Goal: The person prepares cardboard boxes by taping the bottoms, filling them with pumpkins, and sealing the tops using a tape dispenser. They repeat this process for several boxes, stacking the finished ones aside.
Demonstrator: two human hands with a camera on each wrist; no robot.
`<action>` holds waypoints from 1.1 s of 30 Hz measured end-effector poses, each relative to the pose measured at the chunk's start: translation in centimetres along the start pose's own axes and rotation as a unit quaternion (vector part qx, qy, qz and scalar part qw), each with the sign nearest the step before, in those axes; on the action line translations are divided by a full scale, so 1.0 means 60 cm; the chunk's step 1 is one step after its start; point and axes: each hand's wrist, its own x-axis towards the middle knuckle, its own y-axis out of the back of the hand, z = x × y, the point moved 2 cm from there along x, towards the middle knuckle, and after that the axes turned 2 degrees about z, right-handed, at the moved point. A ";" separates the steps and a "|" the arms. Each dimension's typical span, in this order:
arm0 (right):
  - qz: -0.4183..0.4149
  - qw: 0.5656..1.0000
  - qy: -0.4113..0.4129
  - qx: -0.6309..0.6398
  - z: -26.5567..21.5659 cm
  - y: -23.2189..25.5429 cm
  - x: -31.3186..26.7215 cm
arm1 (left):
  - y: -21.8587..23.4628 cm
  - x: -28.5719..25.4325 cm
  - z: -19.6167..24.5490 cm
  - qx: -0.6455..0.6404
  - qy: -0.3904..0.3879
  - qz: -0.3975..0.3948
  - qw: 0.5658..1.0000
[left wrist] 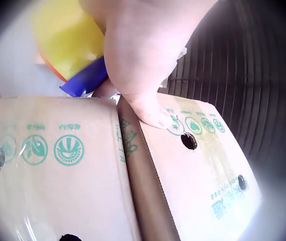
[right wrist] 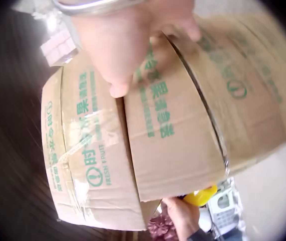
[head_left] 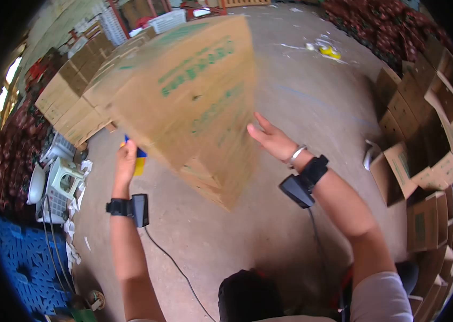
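A large brown cardboard box (head_left: pixel 183 102) with green print is held up and tilted in front of me, blurred in the head view. My left hand (head_left: pixel 125 156) grips it on the left, its thumb (left wrist: pixel 153 113) pressed over an edge beside a gap between two panels. A yellow-and-blue object (left wrist: pixel 75 45) shows behind that hand in the left wrist view; how it is held is hidden. On the right side, my right hand (head_left: pixel 277 140) holds the box, with thumb and fingers (right wrist: pixel 117 89) at its seams.
Open cardboard boxes (head_left: pixel 419 129) line the right side, below red mesh sacks (head_left: pixel 376 24). More boxes (head_left: pixel 71 102) are stacked at the left. A white stool (head_left: pixel 67 177) and blue pallet (head_left: pixel 28 263) stand nearer me. Yellow tape (head_left: pixel 329 52) lies on the floor.
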 end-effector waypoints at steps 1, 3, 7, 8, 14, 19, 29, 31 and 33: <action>-0.050 0.997 -0.032 -0.045 -0.003 0.032 -0.042 | 0.013 -0.009 -0.013 0.070 -0.007 0.007 0.997; -0.139 0.974 -0.117 -0.135 -0.025 0.134 -0.164 | 0.040 -0.039 -0.046 0.169 -0.032 0.021 0.985; 0.051 0.954 -0.218 -0.201 -0.081 0.382 -0.505 | 0.091 -0.123 -0.060 0.066 -0.030 -0.022 0.997; 0.140 0.965 -0.194 -0.109 -0.088 0.451 -0.612 | 0.097 -0.133 -0.052 0.076 -0.043 -0.026 0.996; 0.584 0.728 -0.360 -0.012 -0.059 0.502 -1.241 | 0.054 -0.205 0.203 0.086 -0.134 -0.045 0.986; 0.343 0.851 -0.393 0.067 0.134 0.291 -1.352 | 0.068 -0.287 0.531 0.031 -0.266 -0.069 0.961; 0.348 0.713 -0.479 -0.375 0.192 0.379 -1.180 | 0.039 -0.413 0.998 -0.101 -0.393 -0.246 0.880; 0.330 0.737 -0.446 -0.386 0.251 0.411 -1.113 | -0.044 -0.417 0.964 -0.087 -0.378 -0.370 0.844; 0.280 0.783 -0.403 -0.384 0.236 0.404 -1.037 | -0.154 -0.422 0.863 -0.011 -0.427 -0.297 0.854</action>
